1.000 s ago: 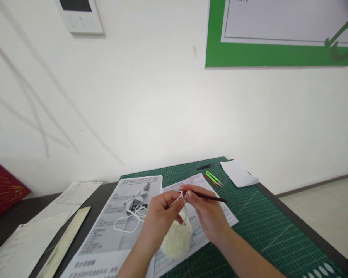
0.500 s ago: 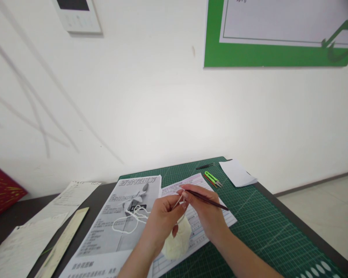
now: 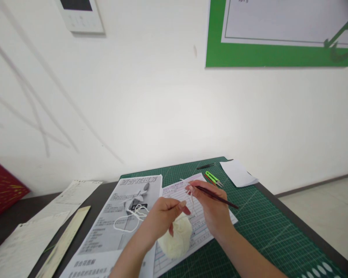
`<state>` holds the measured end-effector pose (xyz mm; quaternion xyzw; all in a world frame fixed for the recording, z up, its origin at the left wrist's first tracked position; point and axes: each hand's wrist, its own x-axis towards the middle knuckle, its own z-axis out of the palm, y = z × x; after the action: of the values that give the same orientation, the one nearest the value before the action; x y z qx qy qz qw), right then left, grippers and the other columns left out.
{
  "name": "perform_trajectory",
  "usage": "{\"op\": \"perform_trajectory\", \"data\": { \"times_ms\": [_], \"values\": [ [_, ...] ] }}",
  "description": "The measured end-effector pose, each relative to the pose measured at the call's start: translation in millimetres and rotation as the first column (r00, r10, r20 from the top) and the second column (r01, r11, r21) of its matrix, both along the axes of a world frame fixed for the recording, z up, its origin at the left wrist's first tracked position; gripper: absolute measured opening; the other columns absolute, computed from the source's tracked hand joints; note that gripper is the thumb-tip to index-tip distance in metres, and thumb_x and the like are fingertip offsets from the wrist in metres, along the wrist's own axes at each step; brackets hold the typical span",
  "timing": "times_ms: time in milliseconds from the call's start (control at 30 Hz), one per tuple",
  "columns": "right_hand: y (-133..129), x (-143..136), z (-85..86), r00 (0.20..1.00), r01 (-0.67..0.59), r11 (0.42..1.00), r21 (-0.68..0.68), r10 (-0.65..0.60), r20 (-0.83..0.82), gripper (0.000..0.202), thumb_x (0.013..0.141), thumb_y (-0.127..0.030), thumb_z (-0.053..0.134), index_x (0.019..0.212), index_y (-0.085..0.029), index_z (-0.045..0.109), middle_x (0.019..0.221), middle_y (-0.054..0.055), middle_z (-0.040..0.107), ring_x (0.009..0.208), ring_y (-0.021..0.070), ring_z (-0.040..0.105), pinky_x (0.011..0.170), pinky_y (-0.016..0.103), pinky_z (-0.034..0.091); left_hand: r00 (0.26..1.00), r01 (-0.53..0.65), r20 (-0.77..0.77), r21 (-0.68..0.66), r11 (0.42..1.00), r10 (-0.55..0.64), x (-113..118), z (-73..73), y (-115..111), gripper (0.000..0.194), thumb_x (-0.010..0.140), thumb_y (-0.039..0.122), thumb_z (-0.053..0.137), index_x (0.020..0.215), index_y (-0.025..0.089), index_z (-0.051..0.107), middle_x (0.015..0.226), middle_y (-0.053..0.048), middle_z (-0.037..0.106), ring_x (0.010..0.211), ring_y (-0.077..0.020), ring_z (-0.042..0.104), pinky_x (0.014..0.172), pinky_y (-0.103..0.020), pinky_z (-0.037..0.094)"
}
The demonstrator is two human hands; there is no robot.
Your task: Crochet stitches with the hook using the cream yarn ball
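Note:
My right hand [image 3: 210, 204] is closed around a slim crochet hook [image 3: 222, 200] with a dark brown handle that points to the lower right. A short piece of cream yarn [image 3: 192, 201] hangs at its fingertips. My left hand [image 3: 165, 216] is pinched thumb to forefinger, apart from the right one, on a yarn strand that is mostly hidden by the fingers. Just below, a ball of cream yarn [image 3: 176, 239] rests on a lined, handwritten sheet [image 3: 198, 227]. Loose white yarn loops [image 3: 129, 230] lie on a printed sheet with a flower picture [image 3: 104, 227], left of my left hand.
Green thread snips [image 3: 213, 178] and a black tool [image 3: 204, 166] lie on the green cutting mat [image 3: 263, 231]. White paper [image 3: 239, 173] sits at its right edge. At left are a ruler [image 3: 65, 239], written sheets [image 3: 43, 227] and a red object [image 3: 5, 189].
My hands have moved apart; the right hand went slightly right with the crochet hook, and the strand stretched between the hands has come away, leaving a short piece hanging.

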<state>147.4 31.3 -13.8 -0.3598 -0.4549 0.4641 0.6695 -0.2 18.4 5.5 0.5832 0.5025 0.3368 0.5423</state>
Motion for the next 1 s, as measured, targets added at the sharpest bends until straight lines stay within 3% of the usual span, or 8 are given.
{"op": "perform_trajectory", "data": {
  "times_ms": [133,233,333,433,567,767,867,1000],
  "values": [
    [-1,1,-0.1,0.999,-0.043,0.999,0.004,0.043,0.017,0.008,0.07,-0.02,0.077,0.074,-0.027,0.077,0.072,-0.002,0.076,0.067,0.0138,0.067,0.064,0.022,0.052,0.997,0.003,0.08,-0.003,1.0,-0.003,-27,10.8,3,0.022,0.065,0.032,0.077,0.079,0.015,0.078,0.065,-0.005,0.066,0.058,-0.0168,0.056,0.053,-0.027,0.044],
    [-4,1,1.7,0.995,-0.095,0.995,0.022,0.094,0.045,0.011,0.069,-0.017,0.076,0.074,-0.028,0.077,0.075,-0.001,0.077,0.071,0.0147,0.069,0.067,0.022,0.053,0.961,-0.172,0.226,0.048,0.984,0.157,-49,14.5,11,0.03,0.066,0.023,0.077,0.096,0.023,0.075,0.096,-0.006,0.07,0.096,-0.0226,0.058,0.078,-0.028,0.044],
    [-9,-1,4.2,0.988,-0.139,0.988,0.063,0.135,0.071,0.013,0.07,-0.016,0.075,0.075,-0.028,0.077,0.075,-0.001,0.077,0.071,0.0157,0.069,0.067,0.023,0.055,0.846,-0.342,0.46,0.076,0.937,0.271,-48,14.4,14,0.021,0.077,0.031,0.067,0.097,0.028,0.072,0.099,-0.001,0.065,0.106,-0.0192,0.052,0.088,-0.028,0.041],
    [-12,-3,5.6,0.982,-0.169,0.981,0.099,0.159,0.1,0.013,0.072,-0.015,0.072,0.076,-0.027,0.077,0.074,-0.001,0.076,0.066,0.0162,0.069,0.063,0.025,0.055,0.749,-0.262,0.635,0.025,0.965,0.187,-20,12.5,7,0.029,0.08,0.041,0.059,0.098,0.022,0.071,0.094,-0.006,0.063,0.097,-0.0246,0.056,0.08,-0.038,0.049],
    [-12,-1,6.5,0.985,-0.137,0.979,0.148,0.118,0.13,0.013,0.074,-0.015,0.071,0.077,-0.026,0.077,0.077,0.001,0.076,0.07,0.0188,0.069,0.065,0.028,0.056,0.65,-0.169,0.746,-0.045,0.985,0.145,12,11.5,-5,0.029,0.084,0.036,0.055,0.098,0.016,0.069,0.088,-0.007,0.06,0.078,-0.0199,0.056,0.054,-0.028,0.051],
    [-11,-1,8.3,0.99,-0.116,0.985,0.13,0.105,0.091,0.011,0.073,-0.016,0.071,0.076,-0.025,0.077,0.07,0.0,0.074,0.057,0.015,0.066,0.058,0.025,0.055,0.443,-0.012,0.876,-0.206,0.979,0.19,-1,12.5,-4,0.036,0.086,0.042,0.048,0.095,0.014,0.069,0.09,-0.01,0.064,0.065,-0.0153,0.057,0.033,-0.016,0.041],
    [-14,-4,8.4,0.993,-0.108,0.985,0.132,0.1,0.068,0.011,0.074,-0.015,0.071,0.076,-0.024,0.076,0.068,0.0,0.073,0.056,0.0139,0.065,0.057,0.024,0.054,0.307,-0.005,0.926,-0.229,0.973,0.219,-10,10.7,-4,0.029,0.082,0.041,0.051,0.09,0.019,0.07,0.099,-0.009,0.067,0.075,-0.0141,0.061,0.042,-0.013,0.047],
    [-19,-7,6.0,0.996,-0.059,0.972,0.227,0.042,0.078,0.016,0.077,-0.011,0.067,0.08,-0.024,0.076,0.072,0.0,0.073,0.058,0.0139,0.065,0.058,0.025,0.054,0.119,-0.105,0.956,-0.258,0.961,0.269,-12,14.4,-7,0.026,0.082,0.029,0.049,0.096,0.018,0.069,0.12,-0.01,0.063,0.108,-0.0204,0.059,0.081,-0.026,0.054]
  ]
}}
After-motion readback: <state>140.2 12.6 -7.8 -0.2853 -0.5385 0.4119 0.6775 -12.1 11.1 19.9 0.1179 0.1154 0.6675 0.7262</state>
